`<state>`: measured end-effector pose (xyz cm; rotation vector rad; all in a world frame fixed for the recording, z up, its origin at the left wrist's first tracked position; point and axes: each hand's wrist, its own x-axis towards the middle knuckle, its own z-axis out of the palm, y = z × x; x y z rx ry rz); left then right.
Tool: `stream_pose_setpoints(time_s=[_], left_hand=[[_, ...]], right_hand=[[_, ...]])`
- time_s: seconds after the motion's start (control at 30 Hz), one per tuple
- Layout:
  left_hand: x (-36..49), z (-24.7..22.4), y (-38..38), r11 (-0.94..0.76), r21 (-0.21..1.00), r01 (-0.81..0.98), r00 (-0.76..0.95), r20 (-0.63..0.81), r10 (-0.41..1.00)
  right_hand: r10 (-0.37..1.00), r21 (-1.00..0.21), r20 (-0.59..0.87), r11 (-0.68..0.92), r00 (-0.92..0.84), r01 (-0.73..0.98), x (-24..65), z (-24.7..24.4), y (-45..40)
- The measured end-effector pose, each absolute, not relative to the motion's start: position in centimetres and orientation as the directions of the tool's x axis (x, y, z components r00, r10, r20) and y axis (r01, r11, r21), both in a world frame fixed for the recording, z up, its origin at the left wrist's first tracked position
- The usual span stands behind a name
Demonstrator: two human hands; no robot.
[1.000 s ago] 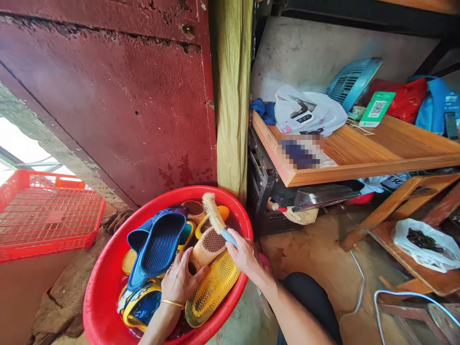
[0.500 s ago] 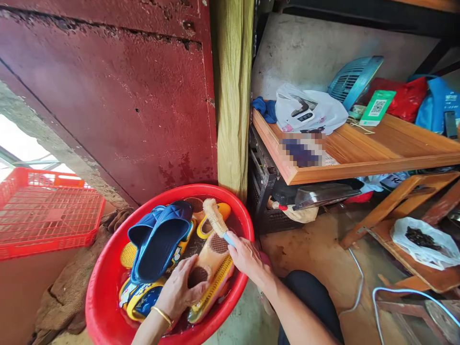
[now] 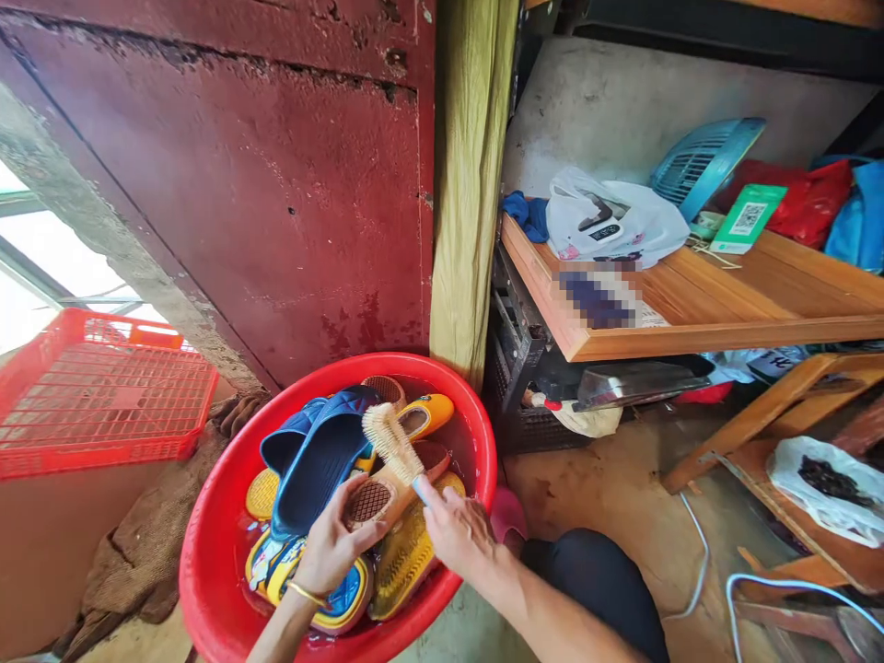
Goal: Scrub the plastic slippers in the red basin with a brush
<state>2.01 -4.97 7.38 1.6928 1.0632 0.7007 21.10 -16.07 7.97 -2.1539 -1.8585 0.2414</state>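
Note:
In the red basin [image 3: 200, 552] several slippers and shoes lie in water. My left hand [image 3: 331, 543], with a gold bangle at its wrist, is closed around the heel end of a shoe [image 3: 369, 502] turned sole up, tan with a brown textured patch. My right hand [image 3: 459, 529] grips the blue handle of a scrub brush [image 3: 392, 442], whose pale bristles lie over that sole. Left of them rests a dark blue slipper [image 3: 321, 460]. A yellow shoe [image 3: 429, 416] is at the far side, and a yellow ridged sole [image 3: 418, 543] sits below the brush.
A red plastic crate [image 3: 103, 396] is at the left, near brown sacking [image 3: 131, 562]. Behind the basin stands a dark red door [image 3: 276, 203] beside a yellow-green curtain [image 3: 470, 184]. To the right are a wooden tray [image 3: 725, 336] and a wooden chair [image 3: 780, 470] with a plastic bag.
The brush has moved left and down along with my right hand. The shoe in my left hand has tilted, its brown heel patch now facing up beside my thumb. The view has shifted slightly.

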Motion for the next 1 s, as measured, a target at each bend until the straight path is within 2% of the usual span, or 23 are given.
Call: stream_pose_setpoints(time_s=[0.1, 0.2, 0.27, 0.5, 0.57, 0.63, 0.73, 0.83, 0.93, 1.0], left_hand=[[1.6, 8.2, -4.7, -0.197, 0.924, 0.328, 0.441, 0.034, 0.897], [1.4, 8.5, -4.8, -0.327, 0.872, 0.363, 0.514, 0.105, 0.851], [1.4, 8.5, -4.9, -0.385, 0.837, 0.389, 0.562, 0.116, 0.819], [1.4, 7.7, -5.1, -0.454, 0.801, 0.39, 0.63, 0.127, 0.766], [1.6, 7.5, -5.1, -0.415, 0.828, 0.376, 0.607, 0.118, 0.786], [1.7, 7.6, -5.0, -0.304, 0.895, 0.328, 0.534, 0.09, 0.841], [1.3, 8.3, -4.6, -0.086, 0.967, 0.239, 0.414, -0.022, 0.91], [1.0, 9.5, -4.2, 0.072, 0.981, 0.181, 0.348, -0.132, 0.928], [1.2, 10.2, -4.1, 0.152, 0.978, 0.141, 0.333, -0.191, 0.923], [1.8, 10.3, -4.3, 0.14, 0.977, 0.16, 0.345, -0.188, 0.92]], right_hand=[[0.991, -0.362, 0.099, -0.05, 0.092, 0.931, 20.6, 8.4, -16.6], [0.981, -0.338, 0.096, -0.127, 0.169, 0.932, 21.8, 8.8, -15.9], [0.978, -0.33, 0.089, -0.152, 0.191, 0.932, 22.7, 9.0, -15.3], [0.992, -0.313, 0.085, -0.059, 0.09, 0.948, 21.9, 9.1, -15.2], [0.995, -0.314, 0.063, -0.057, 0.08, 0.948, 21.5, 9.1, -15.6], [0.997, -0.313, 0.034, -0.058, 0.073, 0.948, 21.5, 9.1, -16.1], [0.998, -0.314, 0.012, -0.047, 0.054, 0.948, 21.8, 8.9, -17.7], [1.0, -0.314, 0.009, -0.017, 0.021, 0.949, 22.4, 8.9, -19.5], [1.0, -0.324, 0.011, -0.004, 0.009, 0.946, 23.0, 9.0, -20.4], [0.998, -0.318, 0.018, -0.055, 0.063, 0.947, 23.4, 8.8, -20.0]])
